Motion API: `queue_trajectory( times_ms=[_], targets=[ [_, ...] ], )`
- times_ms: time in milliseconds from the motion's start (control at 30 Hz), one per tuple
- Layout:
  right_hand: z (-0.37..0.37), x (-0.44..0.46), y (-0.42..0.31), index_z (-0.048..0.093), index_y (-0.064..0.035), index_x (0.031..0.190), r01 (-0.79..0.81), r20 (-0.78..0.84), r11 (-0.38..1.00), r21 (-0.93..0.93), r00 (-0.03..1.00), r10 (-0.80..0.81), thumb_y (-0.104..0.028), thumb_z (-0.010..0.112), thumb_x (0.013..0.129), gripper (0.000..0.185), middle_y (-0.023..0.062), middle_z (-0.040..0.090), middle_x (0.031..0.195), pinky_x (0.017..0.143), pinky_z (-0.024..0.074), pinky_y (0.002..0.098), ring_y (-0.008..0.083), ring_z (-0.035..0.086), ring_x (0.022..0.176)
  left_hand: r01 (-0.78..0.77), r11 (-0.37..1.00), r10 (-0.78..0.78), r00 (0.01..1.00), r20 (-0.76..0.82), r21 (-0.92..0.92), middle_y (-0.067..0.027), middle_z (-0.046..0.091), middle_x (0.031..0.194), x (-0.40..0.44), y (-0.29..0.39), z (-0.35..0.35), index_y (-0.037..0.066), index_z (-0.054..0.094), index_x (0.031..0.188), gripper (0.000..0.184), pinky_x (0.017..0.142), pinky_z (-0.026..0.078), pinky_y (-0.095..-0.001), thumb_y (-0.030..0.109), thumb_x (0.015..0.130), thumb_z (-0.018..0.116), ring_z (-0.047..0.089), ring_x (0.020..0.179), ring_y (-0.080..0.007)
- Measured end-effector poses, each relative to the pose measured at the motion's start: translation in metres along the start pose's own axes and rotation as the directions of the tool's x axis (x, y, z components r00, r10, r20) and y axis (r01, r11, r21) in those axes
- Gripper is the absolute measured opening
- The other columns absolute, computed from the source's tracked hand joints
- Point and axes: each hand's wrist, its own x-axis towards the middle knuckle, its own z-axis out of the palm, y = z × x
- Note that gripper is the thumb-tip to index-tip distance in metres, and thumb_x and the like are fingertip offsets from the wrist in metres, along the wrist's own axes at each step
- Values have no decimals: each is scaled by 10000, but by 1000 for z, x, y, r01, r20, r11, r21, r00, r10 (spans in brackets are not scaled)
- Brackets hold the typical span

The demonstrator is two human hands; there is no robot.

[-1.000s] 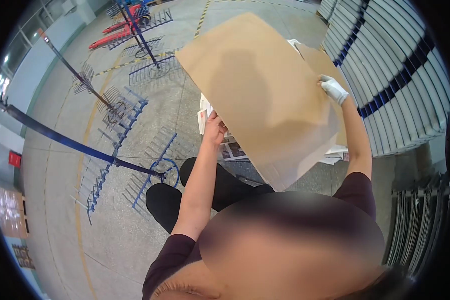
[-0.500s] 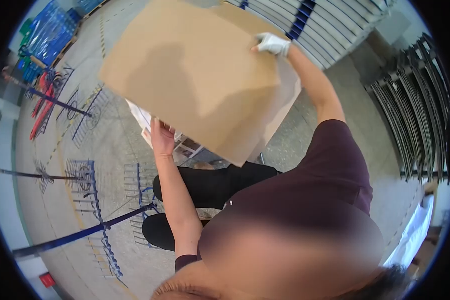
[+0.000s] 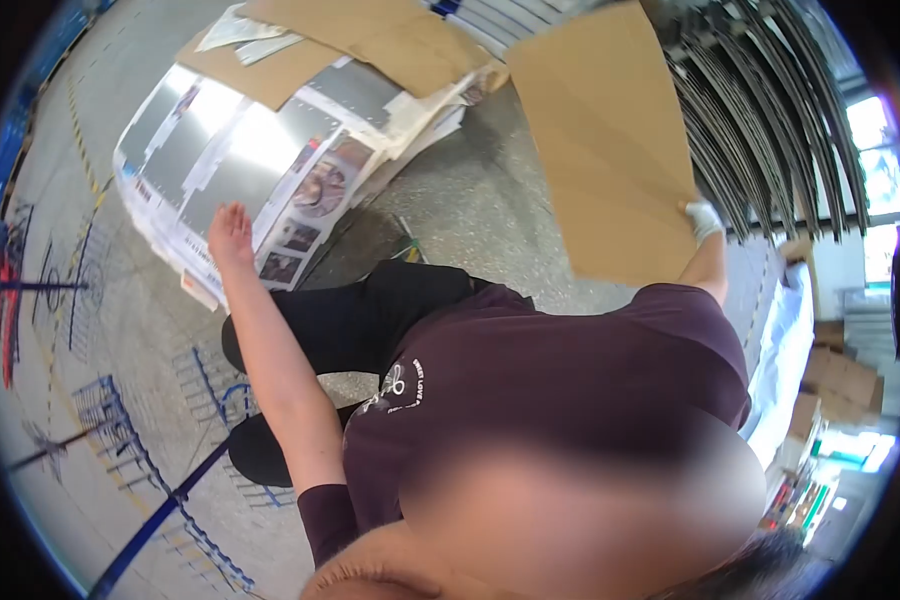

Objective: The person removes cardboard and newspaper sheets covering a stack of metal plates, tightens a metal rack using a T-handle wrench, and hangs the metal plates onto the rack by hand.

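A large brown cardboard sheet hangs out to the right, held at its lower right edge by my right hand, which wears a white glove. My bare left hand is over the near part of a stack of shiny metal sheets, fingers extended and nothing in them. White paper strips and printed pictures lie on the stack. More cardboard and crumpled paper cover its far side.
Dark curved panels stand in a row at the upper right. Blue racks with prongs are on the floor at the lower left. Cardboard boxes and white wrapping are at the far right.
The cardboard sheet has swung off the stack to the right in my right hand, uncovering the metal sheets. My left hand has let go of it. The view has turned right.
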Motion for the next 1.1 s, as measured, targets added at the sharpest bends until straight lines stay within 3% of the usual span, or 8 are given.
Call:
queue_trajectory(
  times_ms=[200, 600, 700, 767, 900, 967, 1033, 1100],
  targets=[
    [55, -43, 188, 626, 1, 1030, -253, -100, 836, 487, 935, 341, -184, 621, 823, 277, 115, 649, 972, 790, 464, 427, 269, 597, 865, 10, 997, -11, 1000, 19, 80, -109, 613, 1119, -4, -7, 8, 39, 436, 1319, 491, 826, 495, -321, 109, 871, 624, 595, 1033, -233],
    [263, 74, 218, 568, -37, 1138, -65, -152, 433, 899, 881, 448, -162, 561, 879, 287, 104, 606, 1110, 900, 435, 428, 283, 568, 1001, 48, 920, 29, 982, -189, 390, -113, 601, 1169, -37, 5, -8, 45, 443, 1331, 478, 837, 478, -327, 77, 883, 607, 594, 1050, -207],
    [279, 110, 238, 601, -38, 1124, -69, -199, 568, 820, 896, 396, -203, 599, 856, 315, 109, 608, 1139, 888, 456, 414, 289, 583, 1018, 62, 884, 30, 982, -187, 464, -127, 618, 1160, -49, 8, -12, 51, 465, 1315, 451, 850, 464, -342, 72, 885, 600, 596, 1066, -211],
    [285, 121, 219, 616, -17, 1119, -459, -244, 799, 389, 785, 570, -264, 646, 817, 391, 134, 636, 1119, 841, 494, 403, 277, 622, 972, 73, 861, 41, 976, -212, 503, -133, 610, 1181, -57, 7, -16, 53, 475, 1306, 438, 847, 465, -339, 72, 886, 596, 591, 1087, -219],
    [316, 93, 29, 685, -46, 861, -744, -729, 622, -244, 564, 387, -266, 676, 734, 254, 114, 697, 912, 773, 558, 384, 233, 681, 926, 101, 817, 27, 977, -213, 568, -142, 602, 1203, -69, 3, -11, 59, 490, 1294, 408, 820, 476, -331, 79, 896, 577, 591, 1103, -234],
    [383, 141, 38, 653, -38, 887, -196, -336, 928, -317, 938, 84, -211, 646, 732, 232, 124, 691, 867, 712, 542, 360, 250, 675, 842, 120, 804, 5, 978, -208, 582, -141, 618, 1169, -73, -1, -2, 48, 497, 1284, 403, 778, 493, -305, 79, 892, 587, 614, 1055, -227],
    [465, 157, -21, 682, -36, 984, 194, -249, 977, 94, 954, -165, -278, 596, 791, 321, 178, 680, 978, 838, 492, 350, 278, 641, 960, 133, 805, -19, 980, -199, 578, -140, 628, 1142, -73, -4, 0, 41, 500, 1277, 406, 759, 499, -289, 75, 884, 600, 626, 1020, -219],
    [498, 148, -132, 653, 8, 1111, 102, -9, 936, 337, 994, -105, -331, 630, 818, 448, 167, 668, 1090, 902, 454, 319, 233, 616, 1040, 140, 812, -33, 980, -196, 566, -133, 644, 1092, -73, -5, 2, 30, 507, 1262, 407, 727, 512, -277, 65, 872, 620, 644, 958, -208]
  ],
)
